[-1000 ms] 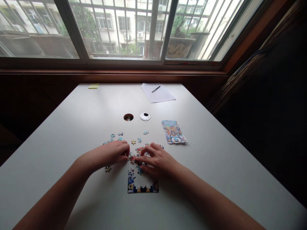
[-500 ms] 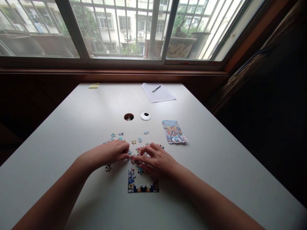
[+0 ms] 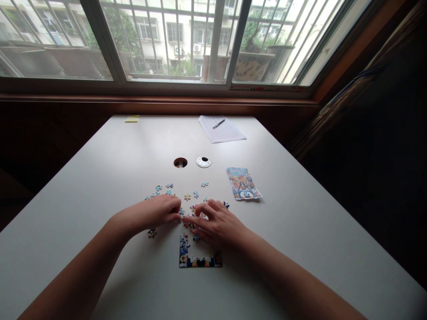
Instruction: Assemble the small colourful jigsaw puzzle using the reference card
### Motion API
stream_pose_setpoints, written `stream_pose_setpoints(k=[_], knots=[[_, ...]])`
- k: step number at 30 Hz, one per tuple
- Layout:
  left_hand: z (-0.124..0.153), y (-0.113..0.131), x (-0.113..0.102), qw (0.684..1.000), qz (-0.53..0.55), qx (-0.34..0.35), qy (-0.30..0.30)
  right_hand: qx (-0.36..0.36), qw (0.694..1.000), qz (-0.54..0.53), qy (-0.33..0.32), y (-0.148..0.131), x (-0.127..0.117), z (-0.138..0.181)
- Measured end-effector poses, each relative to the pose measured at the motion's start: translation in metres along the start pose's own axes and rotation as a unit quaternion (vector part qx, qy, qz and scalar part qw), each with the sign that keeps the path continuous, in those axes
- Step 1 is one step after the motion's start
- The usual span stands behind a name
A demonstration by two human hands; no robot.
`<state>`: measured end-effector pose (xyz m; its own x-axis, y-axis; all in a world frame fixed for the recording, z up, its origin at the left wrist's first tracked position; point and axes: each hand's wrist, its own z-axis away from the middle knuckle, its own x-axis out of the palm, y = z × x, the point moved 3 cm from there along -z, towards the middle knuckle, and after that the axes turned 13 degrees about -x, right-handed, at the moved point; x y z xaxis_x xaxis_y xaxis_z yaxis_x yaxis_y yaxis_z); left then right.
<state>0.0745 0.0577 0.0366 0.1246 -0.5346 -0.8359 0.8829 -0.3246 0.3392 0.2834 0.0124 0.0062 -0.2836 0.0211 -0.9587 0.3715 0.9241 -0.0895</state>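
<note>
Left hand (image 3: 167, 208), curled, and right hand (image 3: 218, 222), half-open, nearly meet at puzzle pieces (image 3: 185, 221); any grip is unclear.

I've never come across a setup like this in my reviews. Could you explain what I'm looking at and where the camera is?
There is no machine here: the two bare hands belong to the person wearing the camera on their head, so you look forward and down past their arms. On the white table, loose puzzle pieces lie around the hands, and a partly joined puzzle border lies nearer the person. A printed picture sheet lies to the right; farther back are paper with a pen on it and a yellow pad. The left hand and right hand almost meet over a cluster of pieces; whether either one grips a piece is too small to tell.
</note>
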Motion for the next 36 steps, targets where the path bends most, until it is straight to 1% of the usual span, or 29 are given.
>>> stream_pose_setpoints(k=[18,29,36], knots=[[-0.0019,-0.0028,0.0025,1.000,0.004,0.016,0.011,-0.007,1.000,0.000,-0.007,-0.0007,-0.0009,-0.0013],[0.0007,0.0005,-0.0001,1.000,0.016,0.004,-0.006,0.000,1.000,-0.004,-0.006,-0.0020,-0.0029,-0.0027],[-0.0011,-0.0003,0.0013,1.000,0.016,-0.005,-0.008,0.000,1.000,0.007,-0.018,-0.0024,-0.0036,-0.0027]])
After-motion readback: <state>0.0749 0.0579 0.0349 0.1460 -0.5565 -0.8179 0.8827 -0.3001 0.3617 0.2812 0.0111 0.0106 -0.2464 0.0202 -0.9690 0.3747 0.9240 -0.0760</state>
